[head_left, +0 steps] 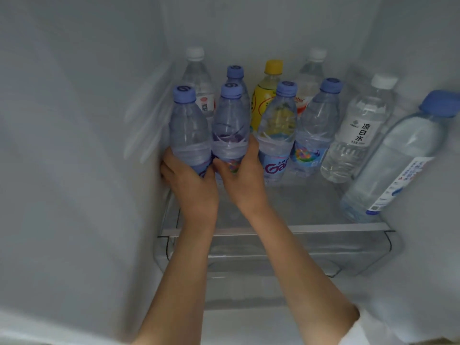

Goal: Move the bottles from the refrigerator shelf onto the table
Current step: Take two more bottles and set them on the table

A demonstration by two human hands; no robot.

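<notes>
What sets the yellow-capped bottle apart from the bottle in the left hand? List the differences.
The yellow-capped bottle has a yellow label and stands untouched in the back row; the left-hand bottle has a blue cap, a clear body, and sits at the front, gripped low by the left hand. Both stand upright on the refrigerator shelf.

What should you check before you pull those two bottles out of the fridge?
1. Left hand has a grip on the far-left bottle: ok, fingers wrap its lower part.
2. Right hand has a grip on the second bottle: ok.
3. Caps on both held bottles: ok, both purple caps are on.
4. Neighbouring Ganten bottle clear of the right hand: not ok, it stands right against the fingers.
5. Path over the shelf edge: ok, nothing in front.
6. Room on the table: cannot tell, not in view.
</notes>
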